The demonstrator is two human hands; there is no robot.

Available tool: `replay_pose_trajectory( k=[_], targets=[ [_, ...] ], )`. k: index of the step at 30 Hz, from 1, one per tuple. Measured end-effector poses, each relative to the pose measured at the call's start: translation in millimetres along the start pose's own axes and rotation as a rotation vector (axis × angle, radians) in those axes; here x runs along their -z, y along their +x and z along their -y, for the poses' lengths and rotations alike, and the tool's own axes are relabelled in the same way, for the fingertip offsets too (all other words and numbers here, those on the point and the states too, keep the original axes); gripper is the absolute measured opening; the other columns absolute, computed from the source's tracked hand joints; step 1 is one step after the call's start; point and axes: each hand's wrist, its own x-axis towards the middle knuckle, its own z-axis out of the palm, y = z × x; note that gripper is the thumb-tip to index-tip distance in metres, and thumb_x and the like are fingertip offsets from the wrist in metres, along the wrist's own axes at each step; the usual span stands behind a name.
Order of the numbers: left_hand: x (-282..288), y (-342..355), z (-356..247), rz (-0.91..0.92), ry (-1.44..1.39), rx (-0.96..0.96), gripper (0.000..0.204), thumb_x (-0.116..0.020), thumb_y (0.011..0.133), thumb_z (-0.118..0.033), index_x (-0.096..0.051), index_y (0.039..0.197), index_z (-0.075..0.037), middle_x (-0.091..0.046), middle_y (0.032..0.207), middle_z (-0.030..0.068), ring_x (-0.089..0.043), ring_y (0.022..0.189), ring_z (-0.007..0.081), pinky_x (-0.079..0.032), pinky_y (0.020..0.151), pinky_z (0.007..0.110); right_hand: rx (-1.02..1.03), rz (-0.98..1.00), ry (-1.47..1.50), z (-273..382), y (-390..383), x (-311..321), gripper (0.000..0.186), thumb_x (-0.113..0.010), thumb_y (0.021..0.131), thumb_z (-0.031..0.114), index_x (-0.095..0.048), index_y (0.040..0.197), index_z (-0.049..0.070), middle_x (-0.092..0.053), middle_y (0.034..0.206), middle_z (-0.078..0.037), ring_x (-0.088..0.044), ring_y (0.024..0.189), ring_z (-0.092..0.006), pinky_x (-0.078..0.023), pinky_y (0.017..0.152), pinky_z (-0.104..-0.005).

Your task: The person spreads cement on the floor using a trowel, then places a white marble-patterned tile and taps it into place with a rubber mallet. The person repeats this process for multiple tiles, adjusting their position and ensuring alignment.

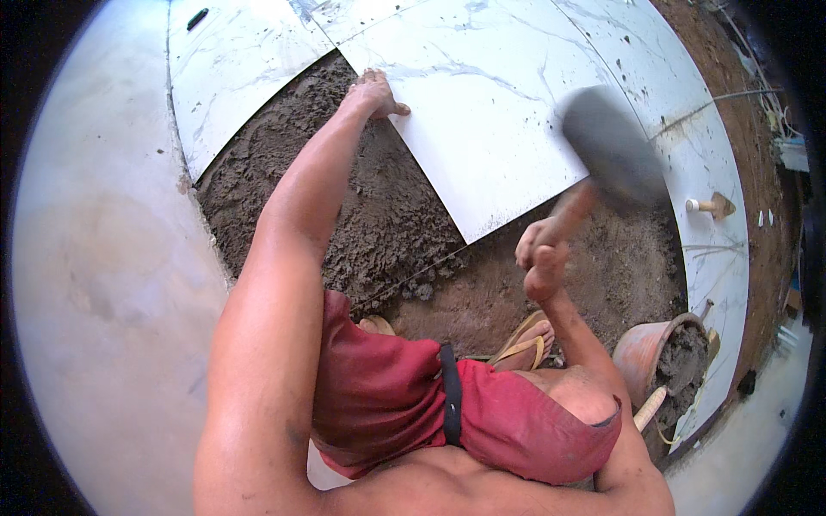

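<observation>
A large white marble-patterned tile [482,112] lies in front of me, its near left corner over dark wet mortar [379,206]. At the tile's left edge rests my left hand [375,93], thumb spread out over the white surface; its other fingers show only in part. My right hand [544,256] is closed round the short handle of a rubber mallet [613,148]. The mallet's black head is blurred by motion and appears above the tile's near right corner. Part of the handle is hidden by the hand and head.
A bucket of mortar [681,365] stands at my right, with a pale handle [651,408] beside it. A small trowel [712,205] lies on the right-hand tiles. Smooth grey floor [103,249] runs along the left. A small black object [197,19] lies far left.
</observation>
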Motion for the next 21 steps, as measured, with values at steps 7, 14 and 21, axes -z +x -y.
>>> replay_pose_trajectory(
  k=[7,14,21],
  targets=[
    [9.2,-0.9,12.0,-0.047,-0.098,0.032,0.123,-0.077,0.063,-0.063,-0.018,0.145,0.007,-0.020,0.152,0.0234,-0.023,0.142,0.0333,-0.024,0.114,0.043,-0.131,-0.042,0.054,68.8,107.9,-24.3,0.053,-0.044,0.095,0.056,-0.046,0.106,0.003,-0.044,0.062,0.005,-0.042,0.045,-0.0032,-0.032,0.036,-0.0202],
    [22.6,-2.3,0.1,-0.060,-0.166,0.034,0.122,-0.076,0.065,-0.062,-0.014,0.148,0.003,-0.016,0.155,0.0197,-0.018,0.143,0.0316,-0.018,0.117,0.041,0.122,-0.248,0.144,-28.8,196.7,-34.7,0.047,-0.044,0.095,0.057,-0.043,0.087,0.011,-0.038,0.056,0.002,-0.036,0.044,-0.0095,-0.035,0.043,-0.0259],
    [11.0,-3.4,30.7,-0.031,-0.143,0.080,0.122,-0.078,0.066,-0.059,-0.014,0.147,0.005,-0.016,0.155,0.0206,-0.019,0.143,0.0320,-0.019,0.116,0.041,-0.203,-0.079,0.341,74.0,206.8,-69.0,0.049,-0.042,0.096,0.056,-0.047,0.101,0.007,-0.039,0.060,0.006,-0.034,0.041,-0.0037,-0.029,0.035,-0.0219]
  ],
)
